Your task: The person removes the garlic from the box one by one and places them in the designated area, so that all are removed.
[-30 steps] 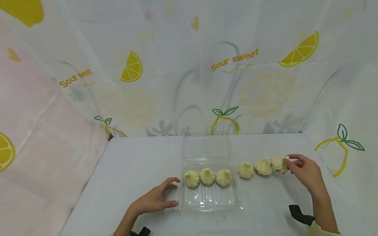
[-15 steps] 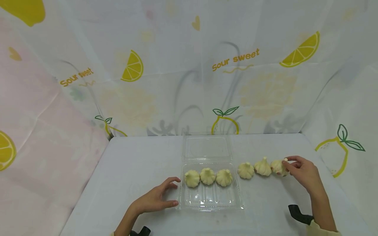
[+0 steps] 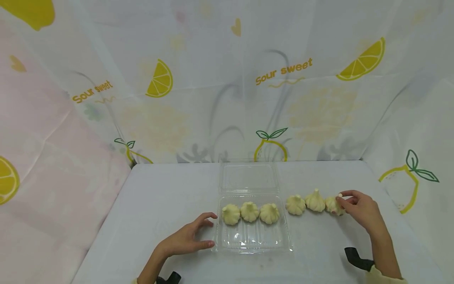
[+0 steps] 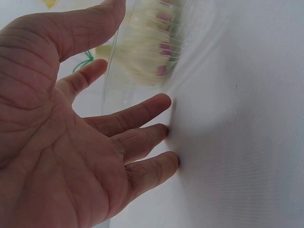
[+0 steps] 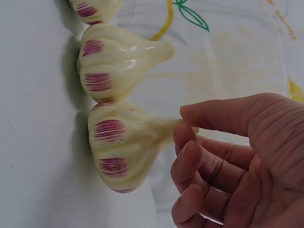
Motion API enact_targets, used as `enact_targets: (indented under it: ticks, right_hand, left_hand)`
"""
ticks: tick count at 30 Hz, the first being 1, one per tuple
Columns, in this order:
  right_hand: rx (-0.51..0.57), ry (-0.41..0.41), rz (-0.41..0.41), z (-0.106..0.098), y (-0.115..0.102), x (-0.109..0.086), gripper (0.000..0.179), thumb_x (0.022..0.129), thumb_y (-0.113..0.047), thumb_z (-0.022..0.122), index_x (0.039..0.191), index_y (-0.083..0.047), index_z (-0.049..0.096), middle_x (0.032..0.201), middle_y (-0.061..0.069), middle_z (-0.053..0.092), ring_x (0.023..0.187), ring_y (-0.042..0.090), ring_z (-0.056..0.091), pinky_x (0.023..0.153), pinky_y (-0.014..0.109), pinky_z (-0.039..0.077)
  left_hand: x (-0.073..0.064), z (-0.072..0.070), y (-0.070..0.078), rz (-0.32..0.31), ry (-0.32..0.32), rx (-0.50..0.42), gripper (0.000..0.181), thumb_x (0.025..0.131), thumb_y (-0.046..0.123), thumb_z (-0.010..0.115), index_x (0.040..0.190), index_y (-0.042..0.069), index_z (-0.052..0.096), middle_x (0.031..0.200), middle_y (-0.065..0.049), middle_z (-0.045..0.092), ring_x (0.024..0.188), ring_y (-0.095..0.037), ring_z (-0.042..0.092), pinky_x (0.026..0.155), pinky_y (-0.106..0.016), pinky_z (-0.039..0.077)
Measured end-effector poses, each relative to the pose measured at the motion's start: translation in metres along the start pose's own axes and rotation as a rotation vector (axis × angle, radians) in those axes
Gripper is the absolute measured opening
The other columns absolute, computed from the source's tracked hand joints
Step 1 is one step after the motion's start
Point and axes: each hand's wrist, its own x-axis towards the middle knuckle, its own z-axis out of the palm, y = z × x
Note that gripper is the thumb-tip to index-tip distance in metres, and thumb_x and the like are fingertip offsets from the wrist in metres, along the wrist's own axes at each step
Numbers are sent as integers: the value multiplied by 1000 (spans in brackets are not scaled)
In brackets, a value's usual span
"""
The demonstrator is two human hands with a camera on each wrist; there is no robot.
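My right hand (image 3: pixel 361 211) pinches the stem of a garlic bulb (image 5: pixel 126 147) between thumb and fingertips. That bulb, pale with purple streaks, stands at the right end of a row on the table. Against it stands a second garlic bulb (image 5: pixel 121 61), and a third garlic bulb (image 3: pixel 295 204) is left of that. A transparent plastic box (image 3: pixel 253 242) lies with its lid (image 3: pixel 249 177) folded back. Three more garlic bulbs (image 3: pixel 249 212) sit side by side in its far half. At the box's left edge, my left hand (image 3: pixel 186 238) has relaxed, spread fingers; several fingertips reach the tabletop.
A white cloth-like surface covers the table (image 3: pixel 166 197). Behind it and at both sides hangs a curtain (image 3: pixel 205 86) printed with lemons. A black curved piece (image 3: pixel 358 258) sticks out by the right wrist, and another black piece (image 3: pixel 172 278) by the left.
My right hand has moved a little to the left and nearer, bringing the pinched garlic bulb with it. The middle bulb of the row has shifted slightly left. My left hand stays put.
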Motion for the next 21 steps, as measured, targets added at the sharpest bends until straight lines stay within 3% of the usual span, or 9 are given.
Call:
enact_targets:
  ticks: [6,11,17,21]
  right_hand:
    - [-6,-18,-7,-2,-5,-4,57,96,-42,62,124,8,57,84,9,66,73,22,59,56,32,44]
    - [-3,33,-4,2,-8,-7,54,94,-43,65,122,3,59,84,9,67,72,19,56,56,39,46]
    - [34,49,-94,8,-20,-11,46,96,-35,65,120,4,62,85,12,69,71,20,61,53,31,46]
    - [65,91,-131,22,-17,-9,36,95,-33,68,115,-2,64,80,8,69,66,20,63,51,38,48]
  left_hand:
    - [0,0,0,-2,-3,4,67,87,48,72,141,38,33,132,-6,57,128,-31,49,100,-61,36]
    - [0,0,0,18,4,12,68,88,48,72,142,36,33,132,-6,57,128,-29,50,101,-60,36]
    - [1,0,-1,27,4,11,68,88,49,71,143,36,32,132,-6,58,127,-29,50,100,-59,37]
    - [1,0,-2,30,4,12,68,88,48,71,143,36,32,132,-5,58,128,-29,50,100,-59,37]
